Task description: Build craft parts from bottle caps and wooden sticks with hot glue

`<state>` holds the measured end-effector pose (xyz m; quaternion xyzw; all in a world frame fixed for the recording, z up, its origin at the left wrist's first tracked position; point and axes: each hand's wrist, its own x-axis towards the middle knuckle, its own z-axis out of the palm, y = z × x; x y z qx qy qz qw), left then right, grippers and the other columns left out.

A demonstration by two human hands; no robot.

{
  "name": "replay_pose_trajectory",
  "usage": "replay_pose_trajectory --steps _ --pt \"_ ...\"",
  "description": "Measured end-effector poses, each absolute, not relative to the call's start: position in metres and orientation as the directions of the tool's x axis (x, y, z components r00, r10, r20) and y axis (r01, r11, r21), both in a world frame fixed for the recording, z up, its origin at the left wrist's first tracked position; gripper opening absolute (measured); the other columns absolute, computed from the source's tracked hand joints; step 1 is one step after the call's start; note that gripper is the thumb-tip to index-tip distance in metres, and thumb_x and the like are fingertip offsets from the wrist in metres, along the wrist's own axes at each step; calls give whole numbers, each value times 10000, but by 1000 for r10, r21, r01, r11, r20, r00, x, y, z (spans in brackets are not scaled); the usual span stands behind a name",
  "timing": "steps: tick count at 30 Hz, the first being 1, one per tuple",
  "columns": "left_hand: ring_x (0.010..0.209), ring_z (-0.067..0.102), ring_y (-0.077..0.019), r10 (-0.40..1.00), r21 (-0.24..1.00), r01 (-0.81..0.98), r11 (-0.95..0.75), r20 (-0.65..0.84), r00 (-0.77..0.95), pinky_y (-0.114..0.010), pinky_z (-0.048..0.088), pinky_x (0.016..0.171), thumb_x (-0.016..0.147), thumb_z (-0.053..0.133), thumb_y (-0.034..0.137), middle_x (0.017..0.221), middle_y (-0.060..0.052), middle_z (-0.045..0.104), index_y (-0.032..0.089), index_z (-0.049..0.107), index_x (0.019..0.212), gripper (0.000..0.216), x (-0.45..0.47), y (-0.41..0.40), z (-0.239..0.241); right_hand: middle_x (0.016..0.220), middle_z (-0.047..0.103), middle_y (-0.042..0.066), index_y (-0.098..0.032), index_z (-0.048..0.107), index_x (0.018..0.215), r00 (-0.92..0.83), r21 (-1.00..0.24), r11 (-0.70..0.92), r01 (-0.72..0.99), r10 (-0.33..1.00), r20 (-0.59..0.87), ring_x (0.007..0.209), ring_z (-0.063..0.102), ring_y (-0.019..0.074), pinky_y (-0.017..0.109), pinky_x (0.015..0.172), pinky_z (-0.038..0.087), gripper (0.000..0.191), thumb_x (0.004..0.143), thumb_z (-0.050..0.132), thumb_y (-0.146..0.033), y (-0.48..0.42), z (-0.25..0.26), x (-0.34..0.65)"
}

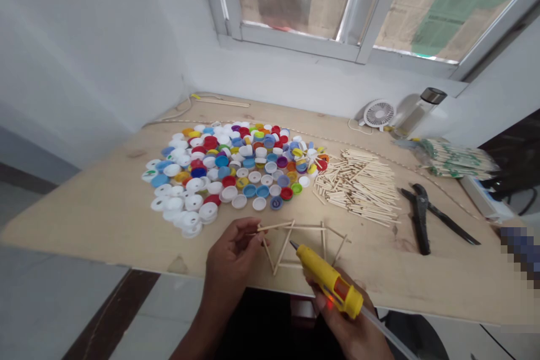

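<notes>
A flat frame of thin wooden sticks point(284, 247) lies near the front edge of the table. My left hand point(234, 250) pinches the frame's upper left corner between thumb and fingers. In my right hand point(343, 320) is a yellow glue gun point(327, 275), its dark nozzle pointing up and left over the middle of the frame. A red light glows on its side, and a clear glue stick point(386, 332) comes out of its back end. Whether the nozzle touches a stick I cannot tell.
Many coloured bottle caps point(230, 194) spread across the table point(105, 202). Right of them lies a pile of short sticks point(358, 188), then black-handled cutters point(422, 219). A small white fan point(379, 114), a bottle point(419, 115), bagged sticks point(455, 158) and a power strip point(485, 199) stand farther right.
</notes>
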<state>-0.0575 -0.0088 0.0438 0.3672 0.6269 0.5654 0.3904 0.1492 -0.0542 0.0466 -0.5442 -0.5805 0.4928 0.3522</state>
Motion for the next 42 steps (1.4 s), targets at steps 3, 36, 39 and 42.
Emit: replay_pose_trajectory --steps 3,36,39,42 --pt "667 667 -146 893 995 8 99 -85 -442 -257 551 670 684 687 299 755 10 696 200 607 890 242 -56 -9 47 947 695 72 -230 670 979 -167 -951 -137 276 968 -188 835 662 223 266 648 546 390 853 526 -570 -52 50 147" --pt "732 684 -178 903 994 67 84 -47 -426 -302 554 704 730 661 320 804 -2 694 216 595 926 231 -50 -16 43 889 686 17 -256 611 1081 -379 -893 99 440 921 -85 830 655 186 243 707 512 245 890 519 -378 -40 63 160" --pt "744 691 -191 905 992 95 82 -35 -424 -312 557 698 745 653 325 807 -7 703 219 593 937 228 -50 -16 41 835 684 9 -253 631 941 -371 -864 134 485 927 -65 774 647 181 230 630 488 175 874 540 -386 -43 61 160" --pt "741 692 -191 903 991 114 74 -18 -428 -304 558 676 745 658 314 803 -7 708 222 597 936 220 -50 -16 39 734 642 0 -236 595 817 -398 -838 169 520 915 -62 660 613 164 242 595 462 190 871 534 -407 -46 55 160"
